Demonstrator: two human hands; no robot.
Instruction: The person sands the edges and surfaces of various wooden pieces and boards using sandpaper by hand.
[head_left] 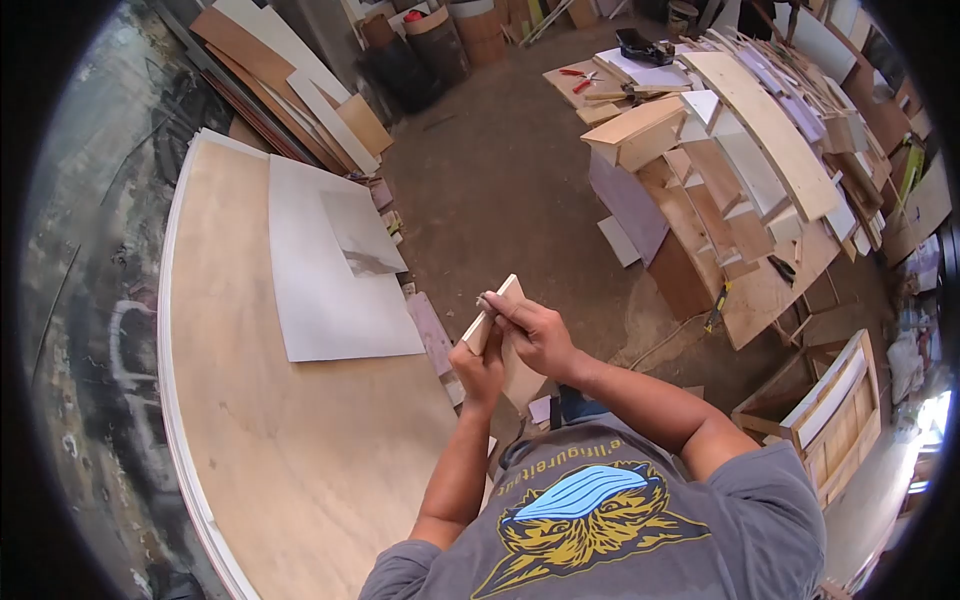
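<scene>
In front of my chest I hold a narrow, pale wooden board [511, 288] up at a slant, one thin edge facing me. My left hand [480, 372] is closed around its lower end. Higher up, my right hand [540, 338] pinches at the board's edge with thumb and fingertips. A tiny thing shows at those fingertips, too small to name. A wider brownish panel [522, 385] shows just below my hands, partly hidden by them.
Left of me lies a large plywood sheet [235, 400] with a white sheet [310, 290] on it. To the right stands a workbench [745, 320] bearing a wooden frame [765, 135], pliers [583, 84] and scraps. A wooden drawer-like box [840, 420] is nearer. Boards [290, 90] lean behind.
</scene>
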